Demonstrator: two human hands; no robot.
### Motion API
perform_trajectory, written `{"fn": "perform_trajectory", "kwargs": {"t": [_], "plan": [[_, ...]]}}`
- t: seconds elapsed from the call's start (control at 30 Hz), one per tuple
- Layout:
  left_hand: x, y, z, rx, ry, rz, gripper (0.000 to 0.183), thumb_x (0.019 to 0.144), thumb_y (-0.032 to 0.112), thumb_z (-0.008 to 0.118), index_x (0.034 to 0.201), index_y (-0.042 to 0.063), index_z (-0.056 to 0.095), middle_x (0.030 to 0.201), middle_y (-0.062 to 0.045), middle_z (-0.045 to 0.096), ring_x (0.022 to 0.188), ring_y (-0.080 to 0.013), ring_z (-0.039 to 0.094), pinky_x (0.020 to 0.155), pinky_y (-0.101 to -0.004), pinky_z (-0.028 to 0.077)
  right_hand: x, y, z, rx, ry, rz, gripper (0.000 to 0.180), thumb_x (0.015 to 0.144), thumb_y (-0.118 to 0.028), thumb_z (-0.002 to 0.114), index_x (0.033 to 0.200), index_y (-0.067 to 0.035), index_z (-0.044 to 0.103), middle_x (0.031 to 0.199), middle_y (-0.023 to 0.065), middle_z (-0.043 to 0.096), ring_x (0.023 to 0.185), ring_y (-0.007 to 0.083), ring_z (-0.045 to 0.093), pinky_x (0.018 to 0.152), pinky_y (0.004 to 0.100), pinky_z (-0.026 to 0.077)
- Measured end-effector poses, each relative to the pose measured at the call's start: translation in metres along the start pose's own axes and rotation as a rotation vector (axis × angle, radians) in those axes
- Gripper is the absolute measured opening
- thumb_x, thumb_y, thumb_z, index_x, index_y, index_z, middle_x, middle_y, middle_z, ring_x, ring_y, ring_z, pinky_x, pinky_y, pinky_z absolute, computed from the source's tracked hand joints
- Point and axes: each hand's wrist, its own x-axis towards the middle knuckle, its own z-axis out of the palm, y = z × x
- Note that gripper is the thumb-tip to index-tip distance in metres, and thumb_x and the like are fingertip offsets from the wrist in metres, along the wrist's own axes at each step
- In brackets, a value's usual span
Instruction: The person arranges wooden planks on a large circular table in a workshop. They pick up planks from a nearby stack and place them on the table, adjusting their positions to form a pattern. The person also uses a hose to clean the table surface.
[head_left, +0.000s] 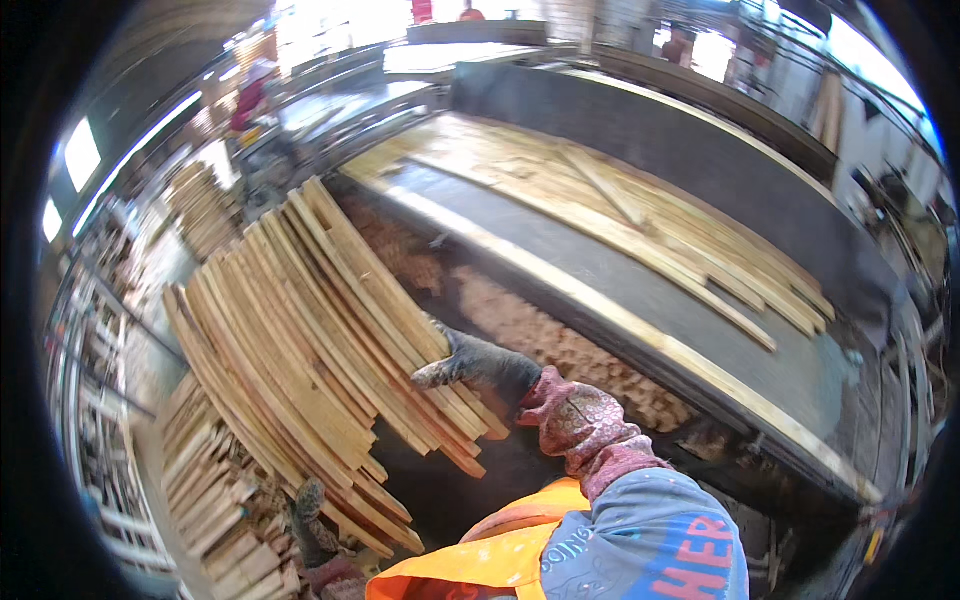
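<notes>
A wide bundle of long sawn wooden slats (300, 337) lies in front of me, bending in the wide-angle view. On its right side my right hand (480, 364), in a dark dirty work glove, grips the outer slats near their close end, thumb over the top. My left hand (309, 521), also gloved, holds the left side of the bundle near the close end; its fingers are partly hidden. The slat ends are uneven.
To the right stands a metal-topped work table (525, 217) with loose wooden strips (675, 255). Sawdust and chips (555, 330) lie along its side. A pile of short wood pieces (217, 487) is at lower left. Another person (255, 94) stands beyond, near stacked boards (199, 210).
</notes>
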Motion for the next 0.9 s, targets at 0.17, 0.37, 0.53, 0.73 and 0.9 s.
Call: {"fn": "perform_trajectory", "kwargs": {"t": [0.17,0.37,0.53,0.73,0.9], "plan": [[-0.009,0.038,0.13,0.074,-0.381,-0.03,0.065,0.103,0.021,0.062,0.157,0.0,0.034,0.139,-0.017,0.061,0.126,-0.0256,0.063,0.11,-0.0376,0.051,-0.185,-0.072,0.014,-0.195,0.493,-0.067,0.11,0.083,-0.024,0.09,0.165,-0.009,0.019,0.139,0.0121,0.059,0.113,0.0182,0.063,0.091,0.0308,0.057],[-0.051,0.08,0.355,-0.249,-0.782,-0.266,0.081,0.086,0.011,0.078,0.155,0.004,0.036,0.127,-0.008,0.061,0.111,-0.017,0.064,0.097,-0.0328,0.056,-0.357,-0.152,-0.019,-0.527,0.871,-0.119,0.11,0.082,-0.033,0.088,0.163,-0.004,0.019,0.145,0.0183,0.056,0.132,0.0286,0.056,0.113,0.0431,0.048],[-0.053,0.016,0.548,-0.151,-0.853,-0.357,0.064,0.09,0.01,0.074,0.148,0.007,0.047,0.121,-0.008,0.067,0.105,-0.0201,0.068,0.093,-0.0361,0.058,-0.456,-0.218,-0.127,-0.405,1.071,-0.103,0.107,0.075,-0.039,0.093,0.157,0.001,0.037,0.145,0.011,0.058,0.132,0.0244,0.054,0.113,0.0375,0.043],[-0.072,-0.072,0.704,-0.33,-0.987,-0.476,0.091,0.081,0.014,0.082,0.156,0.014,0.03,0.138,-0.011,0.055,0.127,-0.0271,0.057,0.109,-0.0433,0.048,-0.509,-0.292,-0.253,-0.383,1.136,-0.006,0.111,0.071,-0.034,0.095,0.159,-0.004,0.035,0.145,0.0139,0.057,0.136,0.0271,0.052,0.118,0.038,0.039],[-0.073,-0.144,0.77,-0.421,-0.841,-0.548,0.071,0.093,0.016,0.074,0.154,0.008,0.039,0.135,-0.009,0.062,0.122,-0.0293,0.063,0.104,-0.0467,0.054,-0.499,-0.345,-0.367,-0.59,1.11,0.292,0.095,0.073,-0.029,0.093,0.153,-0.006,0.047,0.139,0.0141,0.061,0.13,0.0282,0.054,0.117,0.0409,0.039]]}}
